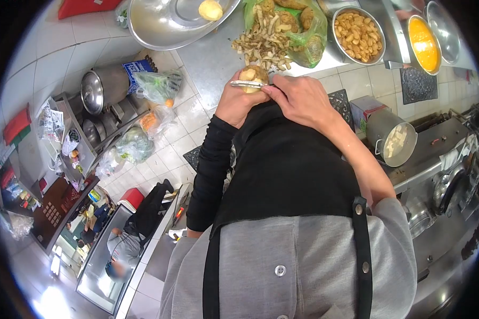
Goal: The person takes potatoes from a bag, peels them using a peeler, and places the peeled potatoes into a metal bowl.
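My left hand point(236, 101) is wrapped round a partly peeled potato point(259, 73), brown skin still on its upper right side. In my right hand point(302, 97) is a metal peeler point(246, 84), its blade lying across the potato's pale flesh. Just beyond both hands, a heap of potato peelings point(261, 42) spreads over the steel table point(207, 64). Beside the heap, a green plastic bag point(315, 40) lies open with several unpeeled potatoes point(288, 21). One peeled potato point(211, 10) rests in a large steel bowl point(167, 26) at the upper left.
A bowl of brown chunks point(358, 35) and a container of orange liquid point(423, 44) stand at the upper right. A pot with pale pieces point(396, 142) is by the stove at right. Plastic bags point(135, 146) and a lidded pot point(92, 91) are left. Another person point(127, 242) is at lower left.
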A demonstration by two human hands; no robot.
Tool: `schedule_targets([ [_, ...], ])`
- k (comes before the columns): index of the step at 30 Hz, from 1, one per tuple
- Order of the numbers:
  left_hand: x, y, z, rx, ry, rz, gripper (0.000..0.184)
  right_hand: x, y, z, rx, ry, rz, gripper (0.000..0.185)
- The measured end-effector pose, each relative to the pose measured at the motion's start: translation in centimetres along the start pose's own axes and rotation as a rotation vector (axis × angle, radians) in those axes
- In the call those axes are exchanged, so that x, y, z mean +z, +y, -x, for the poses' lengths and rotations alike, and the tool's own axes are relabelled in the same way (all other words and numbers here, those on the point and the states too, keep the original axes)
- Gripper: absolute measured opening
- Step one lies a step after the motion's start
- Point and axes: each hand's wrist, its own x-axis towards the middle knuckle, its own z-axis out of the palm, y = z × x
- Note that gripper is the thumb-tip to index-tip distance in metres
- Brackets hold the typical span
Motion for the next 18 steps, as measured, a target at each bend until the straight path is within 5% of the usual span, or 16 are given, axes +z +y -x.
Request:
schedule_targets([
  [5, -1.1, 0.8, 0.6, -0.157, 0.003, 0.01, 0.059, 2.1, 4.5, -0.7, 0.263, -0.047, 0.208, 0.047],
  [13, -0.7, 1.9, 1.0, -0.111, 0.019, 0.14, 0.055, 0.5, -0.3, 0.0, 0.097, -0.026, -0.048, 0.046],
  [18, -1.7, 1.2, 1.4, -0.145, -0.037, 0.274, 0.058, 1.6, 4.8, -0.9, 0.321, -0.012, 0.057, 0.045],
])
